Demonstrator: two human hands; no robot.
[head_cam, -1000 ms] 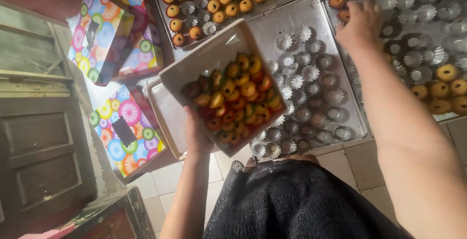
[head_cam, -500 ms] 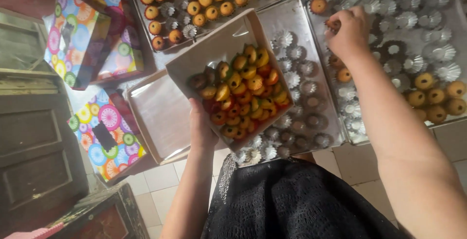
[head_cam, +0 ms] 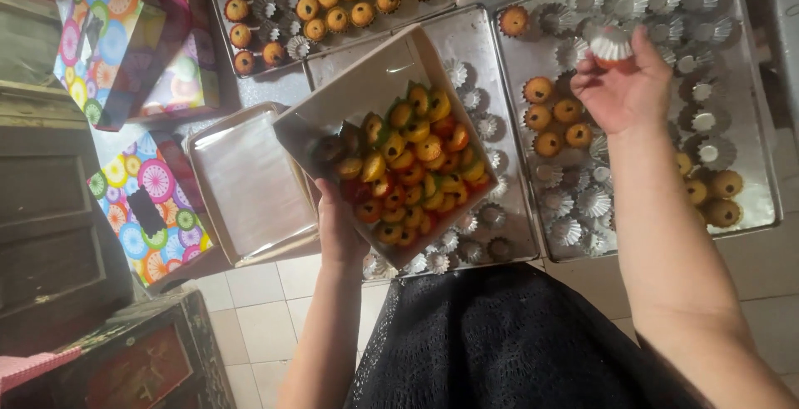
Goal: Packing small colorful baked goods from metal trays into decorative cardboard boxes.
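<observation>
Fingers of my right hand (head_cam: pixel 622 84) are pinched together around a small cake in a fluted tin cup (head_cam: pixel 611 44), lifted just above the right baking tray (head_cam: pixel 753 168). Below and left of those fingertips I see a cluster of golden cakes (head_cam: pixel 556 116) sitting on that tray, with empty fluted cups (head_cam: pixel 583 205) beyond them toward my wrist. My left hand (head_cam: pixel 339 226) is closed on the near edge of a cardboard box (head_cam: pixel 366 84), fingers underneath and thumb on the rim, holding it tilted over the middle tray (head_cam: pixel 478 34). Just above that thumb, the box holds rows of orange, yellow and green sweets (head_cam: pixel 408 168). Left of the hand lies an empty lined box (head_cam: pixel 250 180), then colourful patterned gift boxes (head_cam: pixel 141 201).
</observation>
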